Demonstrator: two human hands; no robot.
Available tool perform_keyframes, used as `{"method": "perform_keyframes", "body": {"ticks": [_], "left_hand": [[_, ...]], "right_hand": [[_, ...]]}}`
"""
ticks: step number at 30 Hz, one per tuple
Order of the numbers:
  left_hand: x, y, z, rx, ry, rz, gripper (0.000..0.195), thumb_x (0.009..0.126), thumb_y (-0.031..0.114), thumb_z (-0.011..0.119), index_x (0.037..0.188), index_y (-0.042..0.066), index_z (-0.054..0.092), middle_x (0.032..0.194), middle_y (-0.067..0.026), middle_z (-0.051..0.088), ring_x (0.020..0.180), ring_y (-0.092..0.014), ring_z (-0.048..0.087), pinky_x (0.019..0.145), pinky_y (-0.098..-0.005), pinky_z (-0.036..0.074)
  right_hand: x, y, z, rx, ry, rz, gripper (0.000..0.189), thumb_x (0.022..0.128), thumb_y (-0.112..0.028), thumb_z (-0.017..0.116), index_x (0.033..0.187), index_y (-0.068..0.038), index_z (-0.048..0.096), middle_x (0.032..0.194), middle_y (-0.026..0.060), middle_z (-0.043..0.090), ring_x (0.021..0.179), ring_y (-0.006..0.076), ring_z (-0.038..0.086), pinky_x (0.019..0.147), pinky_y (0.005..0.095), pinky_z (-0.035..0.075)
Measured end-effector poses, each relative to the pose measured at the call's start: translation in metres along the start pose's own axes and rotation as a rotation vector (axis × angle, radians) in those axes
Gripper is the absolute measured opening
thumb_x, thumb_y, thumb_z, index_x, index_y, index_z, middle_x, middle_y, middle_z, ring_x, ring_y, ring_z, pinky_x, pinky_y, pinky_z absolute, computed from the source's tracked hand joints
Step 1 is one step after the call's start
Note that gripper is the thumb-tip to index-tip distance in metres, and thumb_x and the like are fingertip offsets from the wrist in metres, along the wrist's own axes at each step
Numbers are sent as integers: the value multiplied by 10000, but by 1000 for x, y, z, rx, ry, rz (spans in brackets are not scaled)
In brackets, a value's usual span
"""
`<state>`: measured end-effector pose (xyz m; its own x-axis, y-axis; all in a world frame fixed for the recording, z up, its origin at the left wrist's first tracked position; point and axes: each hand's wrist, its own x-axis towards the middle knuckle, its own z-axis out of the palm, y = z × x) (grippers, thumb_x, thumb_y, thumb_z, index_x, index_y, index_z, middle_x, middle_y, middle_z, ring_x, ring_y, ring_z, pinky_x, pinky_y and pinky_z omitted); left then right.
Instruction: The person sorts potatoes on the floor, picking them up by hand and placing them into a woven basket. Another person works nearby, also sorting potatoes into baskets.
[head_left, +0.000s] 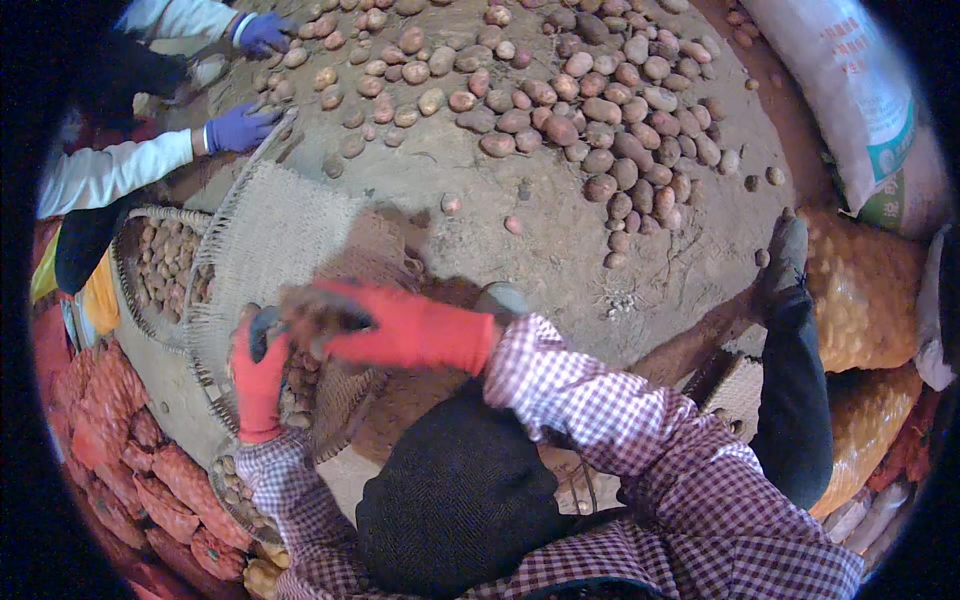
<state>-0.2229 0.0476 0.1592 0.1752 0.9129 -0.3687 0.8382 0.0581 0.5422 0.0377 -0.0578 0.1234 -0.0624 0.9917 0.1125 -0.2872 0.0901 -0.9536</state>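
Both my hands wear red work gloves with dark palms. My left hand (259, 371) is raised at the near end of a large woven basket (277, 214), thumb and fingers curved; a brown potato-like shape shows at its fingertips. My right hand (397, 322) reaches across from the right, its blurred brown fingertips close to the left hand; whether either holds a potato is unclear. Potatoes (300, 379) lie below the hands, partly hidden by them. A large spread of reddish and brown potatoes (600, 112) covers the dirt floor ahead.
A co-worker's purple-gloved hands (240, 129) are at the upper left, one near the basket's rim. A round wicker basket (124, 262) holds small potatoes. Filled red mesh sacks (180, 480) lie lower left; orange sacks (862, 292) and white printed sacks (832, 82) stand at right.
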Motion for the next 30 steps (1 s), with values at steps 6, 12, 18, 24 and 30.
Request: {"method": "perform_keyframes", "body": {"ticks": [6, 12, 18, 24, 30], "left_hand": [[25, 31, -12, 63, 238, 342, 469, 864, 159, 674, 1298, 20, 566, 1202, -142, 609, 1076, -256, 618, 921, -350, 493], [100, 169, 196, 215, -14, 921, 640, 812, 310, 711, 1385, 123, 496, 1309, -215, 555, 1162, -361, 584, 973, -450, 481], [116, 249, 281, 635, -356, 657, 706, 807, 379, 727, 1418, 197, 424, 1314, -182, 465, 1078, -370, 609, 847, -483, 529], [101, 235, 305, 720, -290, 688, 602, 824, 328, 729, 1351, 190, 474, 1237, -172, 448, 1022, -381, 587, 758, -470, 542], [99, 205, 299, 690, -244, 810, 464, 799, 295, 733, 1207, 164, 554, 1477, -224, 338, 1110, -434, 536, 843, -500, 519]], "right_hand": [[2, 2, -110, -1063, 273, 106, 331, 854, -253, 620, 1128, -68, 635, 1004, 177, 632, 976, 349, 628, 861, 456, 523], [-13, 23, -239, -1751, 208, 589, 489, 840, -315, 637, 1282, -137, 529, 1128, 206, 605, 1005, 354, 625, 840, 429, 527], [-45, 14, -261, -441, 575, 465, 568, 828, -290, 669, 1336, -88, 518, 1210, 145, 624, 1040, 299, 645, 891, 341, 522], [-47, -1, -284, -239, 705, 593, 385, 939, -334, 593, 1218, -69, 616, 1015, 38, 647, 865, 128, 608, 719, 290, 524], [17, 48, -260, -1683, 42, 620, 370, 826, -322, 608, 1116, -94, 638, 1058, 188, 684, 1026, 344, 645, 866, 446, 517]]}}
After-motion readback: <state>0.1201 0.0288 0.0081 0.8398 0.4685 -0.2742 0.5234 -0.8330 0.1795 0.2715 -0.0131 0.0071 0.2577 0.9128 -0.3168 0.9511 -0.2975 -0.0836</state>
